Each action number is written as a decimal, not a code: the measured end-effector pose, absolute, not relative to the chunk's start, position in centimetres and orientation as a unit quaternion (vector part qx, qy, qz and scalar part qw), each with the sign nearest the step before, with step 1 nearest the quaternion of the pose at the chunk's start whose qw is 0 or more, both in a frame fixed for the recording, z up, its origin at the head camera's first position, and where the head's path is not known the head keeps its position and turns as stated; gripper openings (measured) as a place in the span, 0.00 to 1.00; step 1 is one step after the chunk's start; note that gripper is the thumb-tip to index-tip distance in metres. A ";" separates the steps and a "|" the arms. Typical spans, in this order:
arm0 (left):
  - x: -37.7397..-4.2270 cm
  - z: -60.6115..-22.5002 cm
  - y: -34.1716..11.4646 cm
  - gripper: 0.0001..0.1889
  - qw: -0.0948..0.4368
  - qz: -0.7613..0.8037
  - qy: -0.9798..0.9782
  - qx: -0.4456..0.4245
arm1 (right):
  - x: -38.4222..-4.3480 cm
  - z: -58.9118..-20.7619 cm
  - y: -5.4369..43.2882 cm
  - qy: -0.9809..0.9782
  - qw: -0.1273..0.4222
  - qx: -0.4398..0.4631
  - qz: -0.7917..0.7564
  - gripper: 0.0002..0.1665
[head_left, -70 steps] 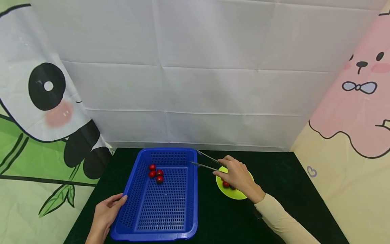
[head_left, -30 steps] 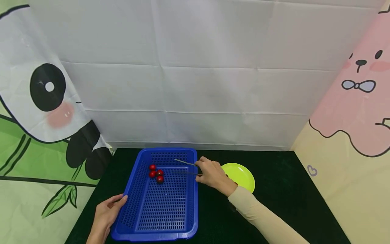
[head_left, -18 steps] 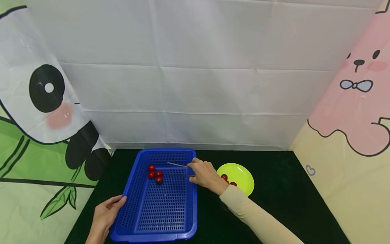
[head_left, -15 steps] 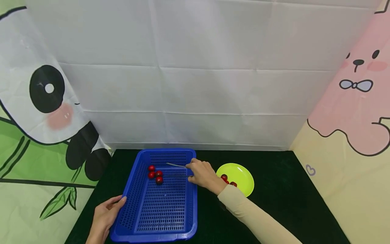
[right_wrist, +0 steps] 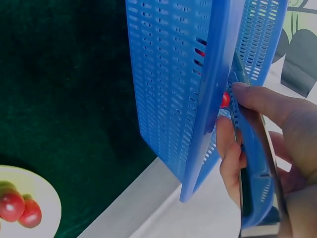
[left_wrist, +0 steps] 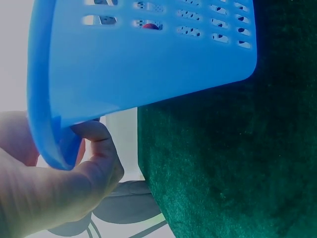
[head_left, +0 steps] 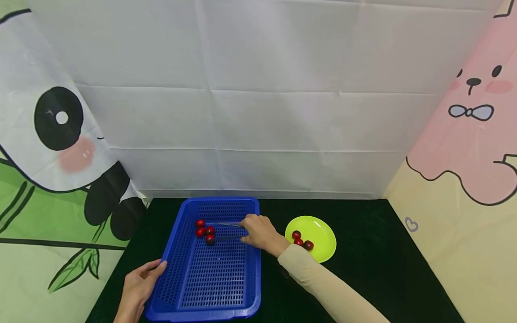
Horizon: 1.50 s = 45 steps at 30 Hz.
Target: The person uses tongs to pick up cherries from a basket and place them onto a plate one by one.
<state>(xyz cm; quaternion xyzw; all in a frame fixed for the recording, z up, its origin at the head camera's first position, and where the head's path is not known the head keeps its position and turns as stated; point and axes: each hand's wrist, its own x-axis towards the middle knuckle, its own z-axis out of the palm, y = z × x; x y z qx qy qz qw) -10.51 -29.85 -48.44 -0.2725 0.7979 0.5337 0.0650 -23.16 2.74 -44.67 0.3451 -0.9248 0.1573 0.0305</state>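
My left hand [head_left: 140, 287] grips the left rim of a blue plastic basket [head_left: 260, 278]; the left wrist view shows the thumb and fingers [left_wrist: 101, 144] around that rim. Inside the basket, several cherry tomatoes [head_left: 210, 230] sit clustered toward the upper left. With my right hand [head_left: 260, 233] I hold metal tongs [head_left: 228, 224], their arms spread and reaching over the right rim into the basket. The tong tips are right at the cluster, one arm ending near the upper tomatoes, the other beside the lowest one [head_left: 210, 240]. In the right wrist view the tongs' bent end [right_wrist: 259, 231] lies by my palm.
A yellow-green plate [head_left: 319, 233] with three cherry tomatoes [head_left: 308, 245] stands right of the basket, beside my right forearm. Dark green cloth [head_left: 375, 260] covers the table. A white sheet [head_left: 278, 121] hangs behind, with cartoon-printed sheets at both sides.
My right hand has carried the tongs left from over the plate into the basket, up to the tomato cluster. The plate's tomatoes have come into clearer view. The left hand stays at the rim.
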 end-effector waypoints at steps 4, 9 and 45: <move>-10.5 -48.5 -29.9 0.43 0.064 0.535 0.797 -0.273 | -23.3 -44.9 2.1 -0.923 0.030 0.349 0.156 0.22; -10.3 -48.6 -30.1 0.46 0.068 0.532 0.797 -0.277 | -23.3 -45.2 1.4 -0.923 0.030 0.355 0.147 0.21; -10.4 -48.6 -30.0 0.46 0.076 0.528 0.800 -0.276 | -23.0 -46.7 -0.2 -0.922 -0.001 0.344 0.180 0.13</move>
